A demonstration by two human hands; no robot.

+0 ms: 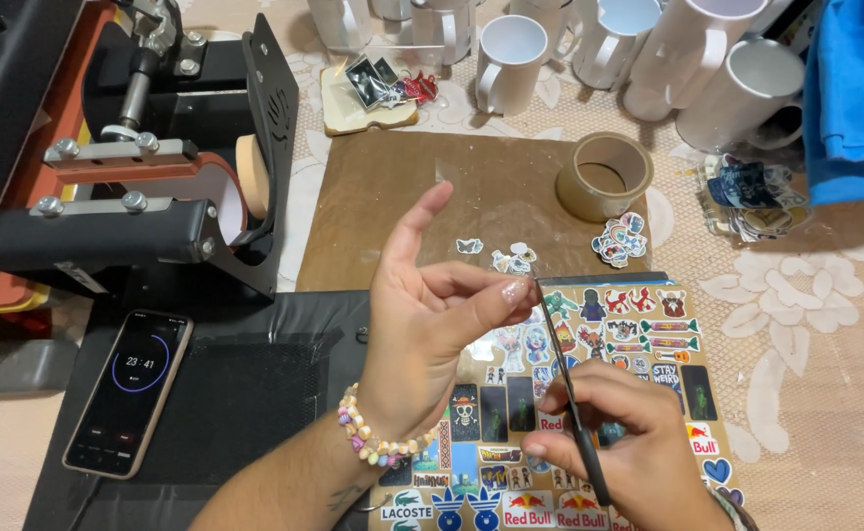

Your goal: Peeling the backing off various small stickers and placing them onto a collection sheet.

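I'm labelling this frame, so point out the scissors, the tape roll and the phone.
scissors (568,393): head view, on the closed dark blades.
tape roll (581,199): head view, on its tan outer wall.
phone (129,391): head view, on the middle of its dark screen.

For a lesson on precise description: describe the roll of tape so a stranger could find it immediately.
Start at the brown mat in the middle of the table. The roll of tape lies flat at its far right corner, just before the white mugs. It is the only tan ring there, hollow in the middle.
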